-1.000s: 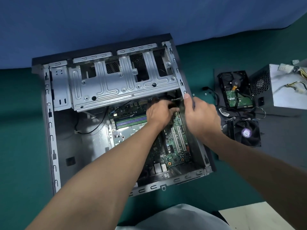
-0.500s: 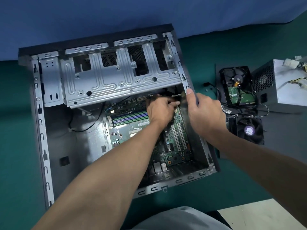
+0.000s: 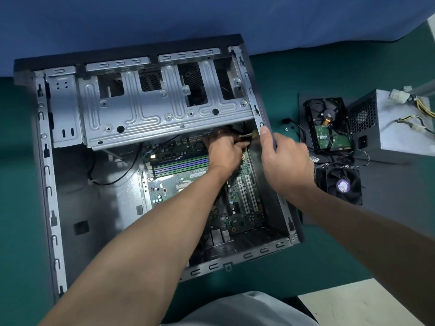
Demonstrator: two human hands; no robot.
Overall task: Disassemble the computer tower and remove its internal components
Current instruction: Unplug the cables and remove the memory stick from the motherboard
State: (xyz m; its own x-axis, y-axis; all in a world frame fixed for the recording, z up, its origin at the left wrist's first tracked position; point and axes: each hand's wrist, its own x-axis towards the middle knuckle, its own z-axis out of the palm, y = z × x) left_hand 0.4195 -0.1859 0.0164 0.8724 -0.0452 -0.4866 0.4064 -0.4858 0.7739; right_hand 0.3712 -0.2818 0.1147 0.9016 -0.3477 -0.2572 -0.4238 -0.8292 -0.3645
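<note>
while the computer tower (image 3: 70, 196) lies open on its side on the green mat (image 3: 329, 255), left hand (image 3: 224, 152) is at the motherboard's (image 3: 244, 198) far edge, fingers curled, pinching a small cable plug (image 3: 253, 134). right hand (image 3: 286, 161) grips the tower's right wall, thumb on the rim. hard drive (image 3: 327, 128), fan (image 3: 341, 184) and power supply (image 3: 400, 128) sit just right of it.
</note>
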